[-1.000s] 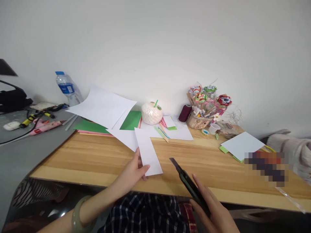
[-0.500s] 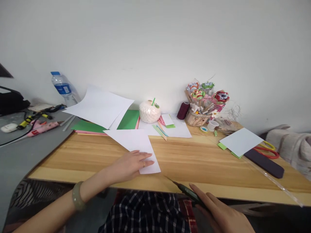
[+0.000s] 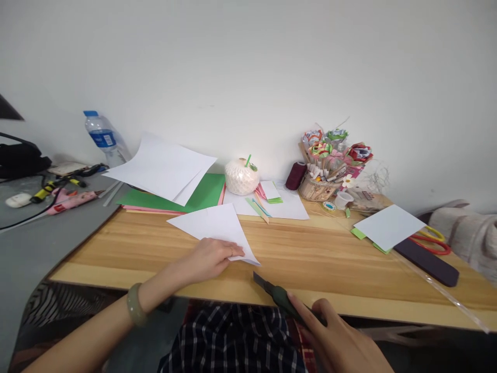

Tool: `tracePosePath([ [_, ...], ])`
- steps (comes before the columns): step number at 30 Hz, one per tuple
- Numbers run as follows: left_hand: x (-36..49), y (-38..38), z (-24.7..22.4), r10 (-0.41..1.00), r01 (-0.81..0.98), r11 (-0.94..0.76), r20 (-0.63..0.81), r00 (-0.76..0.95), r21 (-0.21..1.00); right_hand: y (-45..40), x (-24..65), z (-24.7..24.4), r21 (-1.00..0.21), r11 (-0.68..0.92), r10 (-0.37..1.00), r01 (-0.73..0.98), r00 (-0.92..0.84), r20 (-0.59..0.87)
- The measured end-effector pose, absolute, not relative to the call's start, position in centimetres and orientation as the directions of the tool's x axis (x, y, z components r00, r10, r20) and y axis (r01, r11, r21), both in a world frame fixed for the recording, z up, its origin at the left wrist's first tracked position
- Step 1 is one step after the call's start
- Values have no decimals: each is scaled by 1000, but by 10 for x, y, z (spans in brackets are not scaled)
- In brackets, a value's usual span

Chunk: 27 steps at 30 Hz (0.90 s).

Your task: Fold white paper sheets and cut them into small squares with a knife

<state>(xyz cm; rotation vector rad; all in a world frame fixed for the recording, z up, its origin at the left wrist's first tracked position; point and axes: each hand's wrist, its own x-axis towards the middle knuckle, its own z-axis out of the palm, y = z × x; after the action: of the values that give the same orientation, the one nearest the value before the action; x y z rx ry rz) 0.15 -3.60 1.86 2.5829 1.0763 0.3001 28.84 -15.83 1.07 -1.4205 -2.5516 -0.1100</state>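
Note:
My left hand [image 3: 219,255] rests on a white sheet of paper [image 3: 221,220] in the middle of the table. Its fingers lie flat and close together on the lower right part of the sheet, and the thumb is hidden. The corner of the sheet past the fingertips curls slightly. In my right hand [image 3: 334,331] is a dark green utility knife [image 3: 282,299], gripped by its handle. The grey blade is exposed and points up and left over the front of the table. A small gap separates the blade tip from the paper.
White sheets [image 3: 155,166] lie on green card [image 3: 209,191] at the back left. Behind the paper stand a white netted ball [image 3: 241,177], a maroon thread spool [image 3: 295,176] and a basket [image 3: 316,187] of paper flowers. Scissors [image 3: 430,244] lie partly covered at right, near a clear strip [image 3: 446,295].
The paper's near edge has shifted away from me, and its corner now curls. My left fingers have drawn together. The knife has moved left and up, with its blade turned to show its flat side.

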Motion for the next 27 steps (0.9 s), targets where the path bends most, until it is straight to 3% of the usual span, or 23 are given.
tracePosePath([
  [6, 1, -38, 17, 701, 636, -682, 72, 710, 362, -153, 283, 12, 122, 506, 811, 854, -519, 270],
  [14, -2, -38, 11, 679, 612, -700, 80, 730, 369, -154, 278, 10, 71, 496, 821, 866, -494, 285],
  [23, -3, -38, 12, 653, 608, -727, 49, 755, 318, -155, 273, 16, 200, 465, 801, 863, -506, 320],
  [27, -2, -39, 12, 642, 607, -741, 40, 765, 286, -155, 272, 19, 204, 472, 791, 858, -514, 331],
])
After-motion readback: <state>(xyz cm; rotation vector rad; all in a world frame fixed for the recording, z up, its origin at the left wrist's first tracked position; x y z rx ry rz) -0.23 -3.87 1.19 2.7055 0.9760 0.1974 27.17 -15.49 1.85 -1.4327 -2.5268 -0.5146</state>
